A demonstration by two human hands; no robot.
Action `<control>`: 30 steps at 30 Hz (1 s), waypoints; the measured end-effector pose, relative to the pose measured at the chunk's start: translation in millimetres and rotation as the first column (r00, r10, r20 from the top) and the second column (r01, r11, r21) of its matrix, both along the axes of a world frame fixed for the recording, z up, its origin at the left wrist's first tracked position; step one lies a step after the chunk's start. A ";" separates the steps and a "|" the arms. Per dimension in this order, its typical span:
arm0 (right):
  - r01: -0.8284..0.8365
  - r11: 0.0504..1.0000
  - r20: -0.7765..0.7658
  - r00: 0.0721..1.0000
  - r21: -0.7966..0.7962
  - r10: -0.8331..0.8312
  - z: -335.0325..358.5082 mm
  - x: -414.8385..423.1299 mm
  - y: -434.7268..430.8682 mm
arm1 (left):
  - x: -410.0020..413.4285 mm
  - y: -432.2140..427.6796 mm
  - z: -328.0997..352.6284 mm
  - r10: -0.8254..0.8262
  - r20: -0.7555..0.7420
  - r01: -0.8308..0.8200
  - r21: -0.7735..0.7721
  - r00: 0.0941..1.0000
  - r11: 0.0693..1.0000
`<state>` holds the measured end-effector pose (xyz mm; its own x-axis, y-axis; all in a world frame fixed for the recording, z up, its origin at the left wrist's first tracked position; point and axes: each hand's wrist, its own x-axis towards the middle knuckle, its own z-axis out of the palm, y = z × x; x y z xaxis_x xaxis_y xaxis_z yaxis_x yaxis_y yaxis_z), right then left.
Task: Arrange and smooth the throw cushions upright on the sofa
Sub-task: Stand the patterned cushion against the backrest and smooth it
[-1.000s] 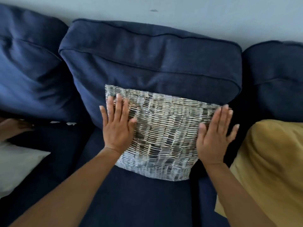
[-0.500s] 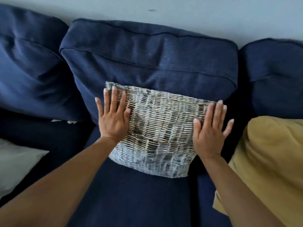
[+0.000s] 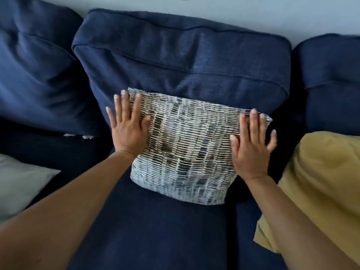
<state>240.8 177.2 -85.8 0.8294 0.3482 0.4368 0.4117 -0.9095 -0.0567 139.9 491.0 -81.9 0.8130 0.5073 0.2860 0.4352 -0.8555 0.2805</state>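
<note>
Three throw cushions in view on a navy sofa. Patterned cushion, grey, cream and dark woven-look print, at centre of the middle seat, propped upright and leaning on the middle back cushion; lower edge resting on the seat, upper edge slightly uneven, higher at the left corner than the right.

Left hand: flat, fingers spread and extended, palm pressed on the left edge of the patterned cushion, fingertips reaching the upper left corner, little finger overhanging onto the navy fabric behind. Not gripping.

Right hand: flat, fingers spread, palm pressed on the right edge of the same cushion, fingertips at the upper right corner, little finger off the edge over the dark gap. Not gripping. Slight motion blur on this hand.

Both forearms bare, entering from the bottom of frame.

Mustard cushion on the right seat, near the patterned one but apart from it, dark gap between; slumped rather than square. White cushion at the far left edge, lying low on the seat, only partly in frame, well apart from the patterned one.

Small pale scraps in the crease below the left back cushion; nature not discernible. Pale wall behind the sofa.
</note>
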 end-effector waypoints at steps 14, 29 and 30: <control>-0.077 0.946 0.237 0.972 0.315 0.000 34.1 3.4 27.1 | 14.3 -16.8 49.1 0.400 0.349 -0.256 -0.391 0.848 0.884; -0.426 0.905 0.235 0.881 0.015 0.411 1.3 -60.4 76.2 | -19.9 -89.3 -45.3 -0.376 0.110 0.355 0.175 0.920 0.918; -0.415 0.909 0.203 0.888 -0.030 0.412 -5.1 -54.2 74.0 | -10.9 -83.1 -46.5 -0.371 0.089 0.350 0.187 0.925 0.918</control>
<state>186.7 251.2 -90.9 0.5064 0.6334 0.5851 0.7541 -0.6544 0.0557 129.0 407.9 -128.3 0.8859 0.1239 0.4470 0.0606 -0.9863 0.1532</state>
